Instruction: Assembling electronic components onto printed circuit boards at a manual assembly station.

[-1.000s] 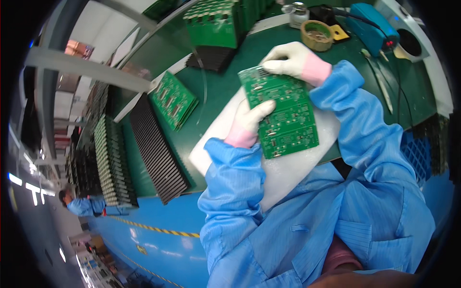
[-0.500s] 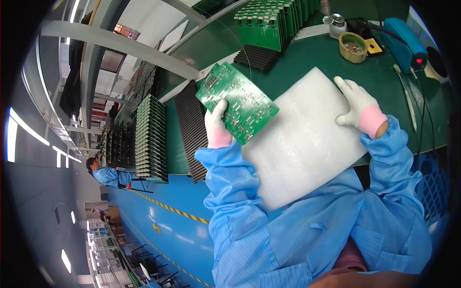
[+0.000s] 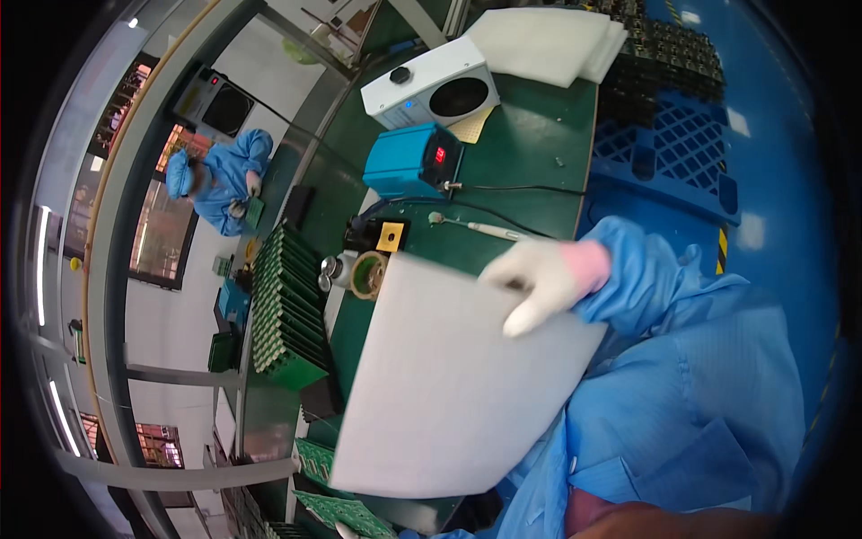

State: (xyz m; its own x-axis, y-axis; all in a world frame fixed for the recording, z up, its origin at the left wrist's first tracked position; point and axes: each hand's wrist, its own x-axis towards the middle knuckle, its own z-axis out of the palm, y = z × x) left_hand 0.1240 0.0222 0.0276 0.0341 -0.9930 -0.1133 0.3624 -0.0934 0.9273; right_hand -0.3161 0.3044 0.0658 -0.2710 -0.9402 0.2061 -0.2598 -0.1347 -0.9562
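A white foam sheet [image 3: 467,386] lies tilted across the near part of the green bench. Over its upper right part is my right hand [image 3: 543,283], in a white glove with a pink cuff, thumb and fingers apart and slightly blurred. At the lower edge, a green circuit board [image 3: 339,512] shows beside the foam. Only a gloved bit of my left hand [image 3: 347,532] appears, its thumb against that board; the other fingers are cut off. A second green circuit board [image 3: 316,463] stands just beyond it.
Upright circuit boards [image 3: 287,314] fill a rack at left. Near the foam are a round tub [image 3: 368,275], a yellow sponge [image 3: 390,236], a brush [image 3: 476,226], a blue soldering station [image 3: 413,162] and a white fan box [image 3: 429,85]. A co-worker [image 3: 220,184] sits across.
The view has swung right, bringing the soldering station and fan box toward the middle. My left hand and its board have shifted to the lower edge. My right hand stays at the foam.
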